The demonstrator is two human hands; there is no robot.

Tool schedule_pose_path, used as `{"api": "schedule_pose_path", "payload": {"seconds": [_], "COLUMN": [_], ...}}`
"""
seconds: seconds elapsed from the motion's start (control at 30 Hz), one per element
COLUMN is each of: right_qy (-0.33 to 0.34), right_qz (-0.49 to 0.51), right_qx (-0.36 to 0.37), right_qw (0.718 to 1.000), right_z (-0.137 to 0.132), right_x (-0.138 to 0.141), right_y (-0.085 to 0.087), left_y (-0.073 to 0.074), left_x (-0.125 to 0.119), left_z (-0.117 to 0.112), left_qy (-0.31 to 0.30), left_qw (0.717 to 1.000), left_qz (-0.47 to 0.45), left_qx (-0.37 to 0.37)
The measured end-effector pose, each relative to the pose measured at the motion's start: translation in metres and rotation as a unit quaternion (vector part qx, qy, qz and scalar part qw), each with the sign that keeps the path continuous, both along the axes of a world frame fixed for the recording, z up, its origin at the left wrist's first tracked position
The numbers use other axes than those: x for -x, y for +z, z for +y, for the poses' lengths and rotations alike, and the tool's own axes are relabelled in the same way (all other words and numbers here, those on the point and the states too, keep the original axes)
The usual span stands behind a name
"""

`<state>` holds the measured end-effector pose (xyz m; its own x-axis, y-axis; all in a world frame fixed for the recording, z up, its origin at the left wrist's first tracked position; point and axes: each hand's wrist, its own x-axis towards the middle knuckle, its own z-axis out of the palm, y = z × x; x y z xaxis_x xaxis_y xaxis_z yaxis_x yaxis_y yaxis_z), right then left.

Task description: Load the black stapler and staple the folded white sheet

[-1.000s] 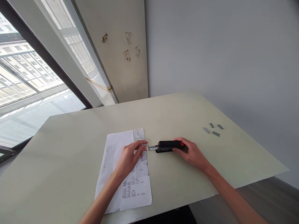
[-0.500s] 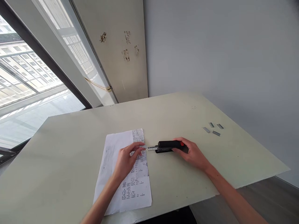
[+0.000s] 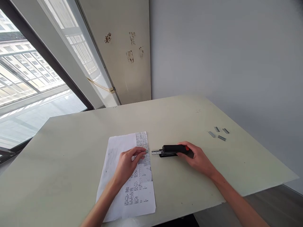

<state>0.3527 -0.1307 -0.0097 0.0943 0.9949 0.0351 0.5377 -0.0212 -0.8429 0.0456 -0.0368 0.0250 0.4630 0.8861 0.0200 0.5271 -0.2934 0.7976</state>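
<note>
A black stapler with a red tab lies on the pale table, its metal staple tray slid out to the left. My right hand is closed round the stapler's rear end. My left hand rests on a printed paper sheet, thumb and forefinger pinched on a small silvery staple strip just left of the tray's tip. A small gap separates the fingertips from the tray.
Several loose staple strips lie on the table at the right, near the grey wall. A window and a stained panel stand behind the table's far edge. The near table edge runs just below my forearms.
My left hand's fingertips have drawn back a little to the left, away from the stapler's tray tip. My right hand stays on the stapler.
</note>
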Motion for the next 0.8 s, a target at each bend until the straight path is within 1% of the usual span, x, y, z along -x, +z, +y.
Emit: {"api": "schedule_pose_path", "payload": {"seconds": [0.13,0.27,0.37,0.5,0.6,0.67,0.8], "right_qy": [-0.004,-0.001,0.0,-0.006,-0.006,-0.005,-0.001], "right_qz": [-0.001,0.008,0.022,0.015,0.013,0.013,0.011], "right_qx": [-0.001,0.0,0.008,0.011,0.007,0.007,0.01], "right_qw": [1.0,1.0,1.0,1.0,1.0,1.0,1.0], "right_z": [-0.001,-0.001,-0.002,-0.002,-0.003,-0.003,-0.003], "right_x": [0.0,-0.001,-0.001,-0.001,-0.001,-0.001,-0.001], "right_y": [-0.001,-0.003,-0.004,-0.004,-0.004,-0.003,-0.001], "left_y": [0.007,0.014,0.017,0.023,0.028,0.029,0.022], "left_x": [0.005,0.012,0.015,0.013,0.011,0.012,0.016], "left_z": [-0.004,-0.006,-0.009,-0.016,-0.019,-0.018,-0.009], "left_qy": [-0.006,-0.029,-0.056,-0.083,-0.08,-0.066,-0.042], "left_qw": [0.999,0.995,0.984,0.965,0.955,0.952,0.95], "left_qz": [0.034,0.098,0.164,0.244,0.282,0.295,0.293], "left_qx": [-0.015,-0.008,-0.032,-0.051,-0.047,-0.053,-0.099]}}
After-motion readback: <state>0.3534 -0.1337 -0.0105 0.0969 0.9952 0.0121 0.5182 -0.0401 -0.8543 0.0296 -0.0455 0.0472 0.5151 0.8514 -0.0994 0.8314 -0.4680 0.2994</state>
